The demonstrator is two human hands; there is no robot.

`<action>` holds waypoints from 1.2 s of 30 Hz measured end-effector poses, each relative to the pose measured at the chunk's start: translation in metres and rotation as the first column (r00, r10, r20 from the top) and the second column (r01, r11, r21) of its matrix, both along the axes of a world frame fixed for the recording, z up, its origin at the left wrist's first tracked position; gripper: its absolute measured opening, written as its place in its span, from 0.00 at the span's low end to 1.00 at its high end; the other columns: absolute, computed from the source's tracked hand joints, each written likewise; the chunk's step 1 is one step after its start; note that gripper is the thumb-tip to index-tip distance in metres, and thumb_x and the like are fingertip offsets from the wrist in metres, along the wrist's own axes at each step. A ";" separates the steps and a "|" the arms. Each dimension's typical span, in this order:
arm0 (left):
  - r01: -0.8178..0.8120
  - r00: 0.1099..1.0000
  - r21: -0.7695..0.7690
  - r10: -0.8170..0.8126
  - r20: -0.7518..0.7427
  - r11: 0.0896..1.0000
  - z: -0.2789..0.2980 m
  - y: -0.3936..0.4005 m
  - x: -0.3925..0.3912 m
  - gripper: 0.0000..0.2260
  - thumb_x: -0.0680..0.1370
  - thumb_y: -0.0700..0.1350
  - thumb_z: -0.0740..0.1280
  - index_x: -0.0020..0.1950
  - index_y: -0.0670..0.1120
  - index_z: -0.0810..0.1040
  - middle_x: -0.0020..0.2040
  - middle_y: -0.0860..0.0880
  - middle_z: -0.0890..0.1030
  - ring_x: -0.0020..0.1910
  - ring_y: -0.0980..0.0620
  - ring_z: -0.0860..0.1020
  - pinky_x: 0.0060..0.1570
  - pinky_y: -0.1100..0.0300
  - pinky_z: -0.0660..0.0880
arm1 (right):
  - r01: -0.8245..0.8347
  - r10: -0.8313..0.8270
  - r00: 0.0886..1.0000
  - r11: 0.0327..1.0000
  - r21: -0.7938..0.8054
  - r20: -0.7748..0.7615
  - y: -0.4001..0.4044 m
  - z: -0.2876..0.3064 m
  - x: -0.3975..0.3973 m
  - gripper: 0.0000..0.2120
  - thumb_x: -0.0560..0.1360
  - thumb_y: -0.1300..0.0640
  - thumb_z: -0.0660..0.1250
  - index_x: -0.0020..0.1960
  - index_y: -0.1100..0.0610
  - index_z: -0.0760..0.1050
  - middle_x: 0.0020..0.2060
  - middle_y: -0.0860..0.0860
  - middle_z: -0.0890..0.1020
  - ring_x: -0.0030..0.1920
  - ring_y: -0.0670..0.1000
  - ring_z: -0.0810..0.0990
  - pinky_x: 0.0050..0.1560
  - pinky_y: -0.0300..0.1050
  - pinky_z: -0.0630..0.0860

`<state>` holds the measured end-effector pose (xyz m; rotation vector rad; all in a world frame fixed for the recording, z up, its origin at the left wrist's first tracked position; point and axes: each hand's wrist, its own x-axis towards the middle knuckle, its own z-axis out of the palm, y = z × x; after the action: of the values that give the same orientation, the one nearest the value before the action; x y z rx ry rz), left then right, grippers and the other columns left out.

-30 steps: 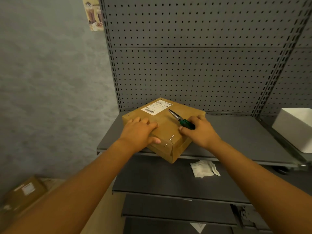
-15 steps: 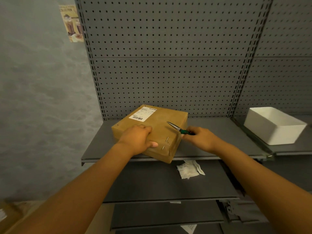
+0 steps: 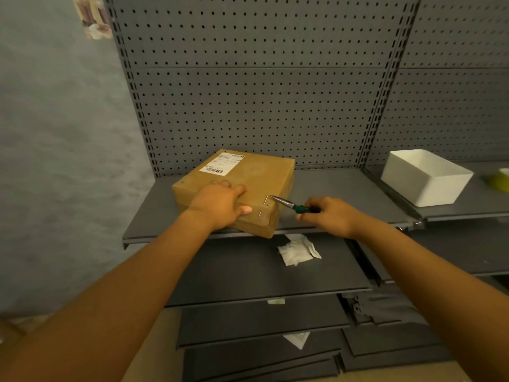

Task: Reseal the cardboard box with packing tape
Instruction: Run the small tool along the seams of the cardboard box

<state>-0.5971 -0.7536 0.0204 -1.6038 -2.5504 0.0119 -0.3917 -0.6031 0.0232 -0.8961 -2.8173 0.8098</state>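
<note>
A brown cardboard box [image 3: 256, 175] with a white shipping label [image 3: 222, 166] lies on the grey upper shelf [image 3: 341, 188], its near corner over the shelf's front edge. My left hand [image 3: 220, 205] rests on the box's near top edge, thumb against the front face. My right hand [image 3: 327, 213] grips green-handled needle-nose pliers [image 3: 289, 204]. The plier tips touch a metal staple [image 3: 265, 200] at the box's near right corner. A second staple [image 3: 260, 213] sits on the front face just below. No tape is in view.
A white plastic bin [image 3: 425, 176] stands on the shelf to the right, with a yellow-green object [image 3: 500, 179] at the frame edge. A crumpled white paper [image 3: 297, 249] lies on the lower shelf. Perforated grey back panels rise behind. Loose dark shelf boards [image 3: 275, 354] lie on the floor.
My right hand has drawn back to the right off the box, and the plier tips now meet the staple at the near right corner. My left hand stays on the box.
</note>
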 end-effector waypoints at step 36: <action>0.040 0.995 0.001 -0.040 0.090 0.999 -0.002 0.002 -0.003 0.27 0.79 0.57 0.61 0.76 0.53 0.59 0.73 0.49 0.65 0.70 0.46 0.64 0.68 0.48 0.64 | -0.088 0.088 0.996 0.996 -0.002 0.007 -0.028 0.008 -0.014 0.08 0.80 0.47 0.59 0.43 0.47 0.66 0.36 0.44 0.71 0.37 0.42 0.71 0.39 0.38 0.69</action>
<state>-0.6005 -0.7512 0.0182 -1.6922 -2.5836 -0.0641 -0.4052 -0.6310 0.0307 -0.7822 -2.8808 0.8214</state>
